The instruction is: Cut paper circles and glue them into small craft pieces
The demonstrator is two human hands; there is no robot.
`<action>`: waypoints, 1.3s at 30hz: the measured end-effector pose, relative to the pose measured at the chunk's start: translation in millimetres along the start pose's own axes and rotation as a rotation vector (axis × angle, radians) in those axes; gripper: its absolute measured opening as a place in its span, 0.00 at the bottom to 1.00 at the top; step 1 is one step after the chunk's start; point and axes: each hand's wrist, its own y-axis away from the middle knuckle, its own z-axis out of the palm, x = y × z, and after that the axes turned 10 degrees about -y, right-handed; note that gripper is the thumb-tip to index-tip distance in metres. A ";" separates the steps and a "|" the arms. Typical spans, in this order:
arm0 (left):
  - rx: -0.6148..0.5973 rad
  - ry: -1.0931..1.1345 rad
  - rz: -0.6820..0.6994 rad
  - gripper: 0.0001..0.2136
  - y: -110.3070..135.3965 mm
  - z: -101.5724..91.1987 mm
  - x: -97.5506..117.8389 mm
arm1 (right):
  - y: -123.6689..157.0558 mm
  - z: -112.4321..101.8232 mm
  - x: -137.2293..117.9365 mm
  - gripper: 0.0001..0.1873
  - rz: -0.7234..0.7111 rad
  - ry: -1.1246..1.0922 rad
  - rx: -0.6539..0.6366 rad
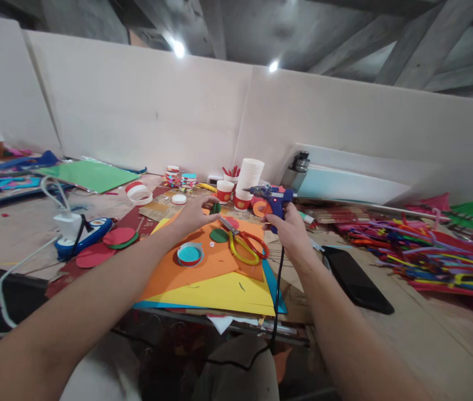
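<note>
My right hand (292, 227) grips a blue hot glue gun (277, 206) whose nozzle points left; its black cord hangs over the table edge. A small dark green paper piece (215, 209) is pinched in the fingers of my left hand (197, 214). Between the hands lie scissors (248, 246) with yellow and red handles, and a green paper circle (218, 235) beside them. A cut cup ring with a blue inside (190, 254) rests on the orange paper sheet (170, 278), over a yellow sheet (228, 294).
A stack of white paper cups (250, 177) and red cups (225, 192) stand behind. On the right lie a black phone (357, 278) and a heap of coloured pipe cleaners (437, 245). At left are a blue power strip (84, 238) and red paper circles (95, 255).
</note>
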 end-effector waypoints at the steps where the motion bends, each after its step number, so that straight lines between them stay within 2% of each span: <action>1: -0.002 -0.008 -0.003 0.17 -0.1 0.1 -0.4 | 2.9 2.1 -2.1 0.20 -0.004 -0.002 -0.026; 11: 0.018 0.020 0.010 0.17 -1.4 2.3 -4.1 | 18.1 6.9 -6.1 0.15 -0.049 0.075 -0.195; 21: 0.044 0.004 0.090 0.18 -2.0 -1.1 -3.1 | 24.1 13.8 -5.0 0.15 -0.052 0.181 -0.255; 28: 0.029 0.031 0.088 0.18 -0.6 0.4 1.5 | 22.8 12.1 1.7 0.21 -0.105 0.279 -0.281; 39: -0.001 0.080 0.083 0.17 3.4 4.5 7.6 | 24.1 12.7 -0.3 0.24 -0.159 0.377 -0.271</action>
